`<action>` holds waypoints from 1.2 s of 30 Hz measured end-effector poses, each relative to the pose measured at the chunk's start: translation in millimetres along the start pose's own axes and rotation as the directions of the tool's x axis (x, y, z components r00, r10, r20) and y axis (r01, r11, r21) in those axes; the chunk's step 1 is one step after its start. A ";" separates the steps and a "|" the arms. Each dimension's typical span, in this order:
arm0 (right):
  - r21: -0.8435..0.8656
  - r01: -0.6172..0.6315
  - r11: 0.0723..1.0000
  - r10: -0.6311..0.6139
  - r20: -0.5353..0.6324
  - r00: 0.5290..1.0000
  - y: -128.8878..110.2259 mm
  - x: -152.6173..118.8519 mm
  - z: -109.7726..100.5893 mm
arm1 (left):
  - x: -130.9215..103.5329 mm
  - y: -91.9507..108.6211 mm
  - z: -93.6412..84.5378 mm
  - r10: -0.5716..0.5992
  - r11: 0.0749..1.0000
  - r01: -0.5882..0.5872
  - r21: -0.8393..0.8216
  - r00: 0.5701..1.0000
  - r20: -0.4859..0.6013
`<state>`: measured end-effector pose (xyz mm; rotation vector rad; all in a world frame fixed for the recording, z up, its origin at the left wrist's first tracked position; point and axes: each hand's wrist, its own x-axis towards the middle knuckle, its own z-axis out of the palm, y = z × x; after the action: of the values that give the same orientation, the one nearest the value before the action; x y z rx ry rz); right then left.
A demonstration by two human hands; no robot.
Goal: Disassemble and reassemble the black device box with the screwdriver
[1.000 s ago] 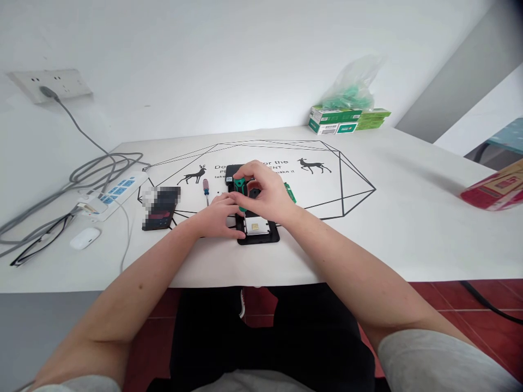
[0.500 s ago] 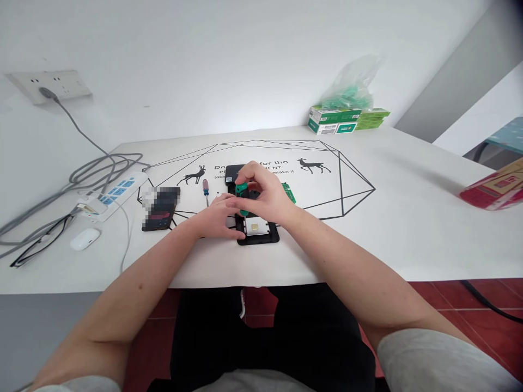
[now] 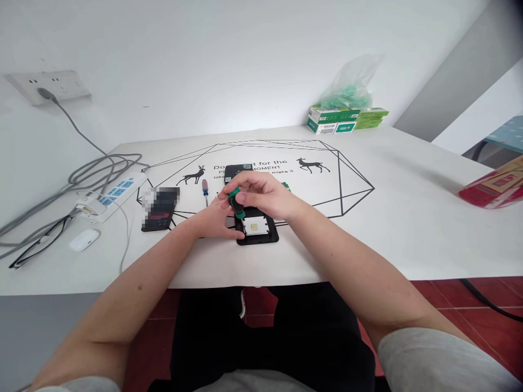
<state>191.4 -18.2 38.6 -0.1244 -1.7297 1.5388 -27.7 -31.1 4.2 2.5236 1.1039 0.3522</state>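
Observation:
My right hand [image 3: 269,193] grips a stubby green-and-black screwdriver [image 3: 236,204] between thumb and fingers. Its handle leans, top to the left, above the upper left part of an opened black device casing [image 3: 269,238]. The screwdriver's tip is hidden. Inside the casing lies a white panel [image 3: 260,227] with a small yellowish square on it. Along the casing's left side, my left hand [image 3: 214,220] holds it, thumb at the lower left edge and fingertips near the screwdriver. A black cover piece [image 3: 232,171] with a label lies behind my hands. A green circuit board [image 3: 286,187] shows partly beyond my right hand.
A second screwdriver [image 3: 205,190] lies left of my hands, near a phone [image 3: 163,209]. Farther left are a power strip [image 3: 122,196], grey cables, glasses [image 3: 41,245] and a white earbud case [image 3: 85,239]. Green-and-white boxes [image 3: 333,120] stand by the wall; a red package [image 3: 494,188] sits right.
The screwdriver handle has shifted slightly left and now leans left. My right fingers have come down and forward around it. My left hand stays at the casing.

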 end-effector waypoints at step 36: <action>0.120 -0.058 0.991 0.083 -0.216 0.973 -0.2 0.4 1.8 | -0.3 -6.9 2.4 -0.002 1.000 0.002 -0.005 1.000 0.026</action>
<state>190.1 -19.4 39.1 -0.2911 -1.4746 1.6060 -31.5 -27.5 -1.0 2.5157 1.0938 0.3200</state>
